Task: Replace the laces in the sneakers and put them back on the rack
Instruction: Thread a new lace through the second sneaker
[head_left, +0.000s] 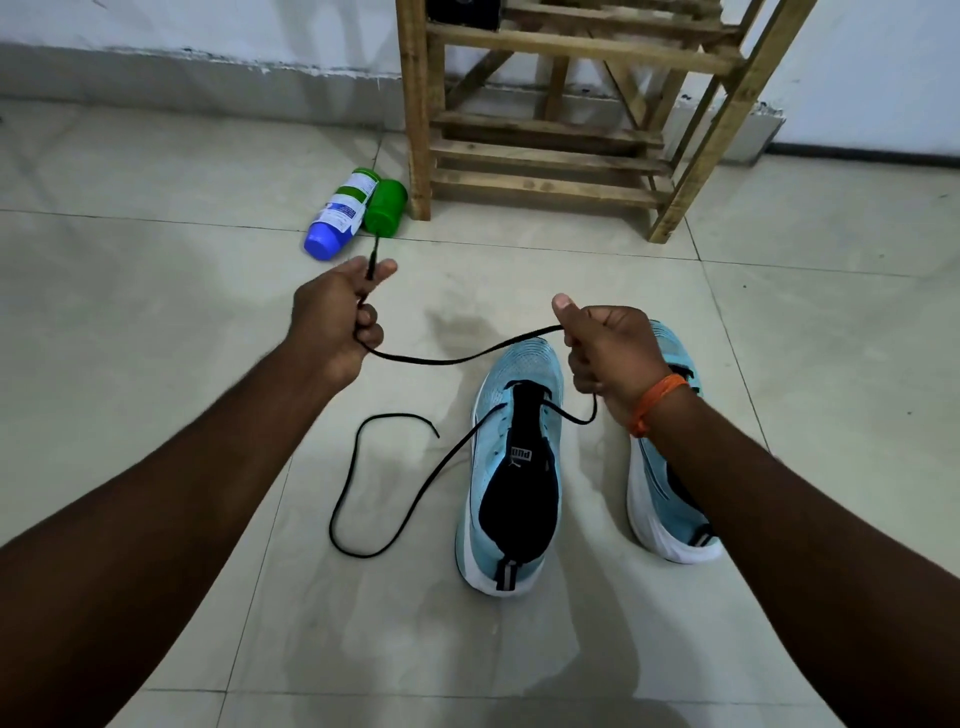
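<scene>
Two light blue sneakers stand on the tiled floor. The left sneaker (511, 467) has a black tongue, and a black lace (452, 359) passes through its front eyelets. My left hand (337, 317) is shut on one end of that lace, with the tip poking up between thumb and finger. My right hand (605, 353) is shut on the lace further along, above the shoe's toe. The lace's other end lies in a loose loop (358, 499) on the floor left of the shoe. The right sneaker (670, 499) is partly hidden behind my right forearm.
A wooden shoe rack (561, 119) stands against the wall straight ahead, its lower slats bare. A white bottle with a blue cap (340, 215) and a green container (385, 205) lie beside the rack's left leg. An orange band circles my right wrist.
</scene>
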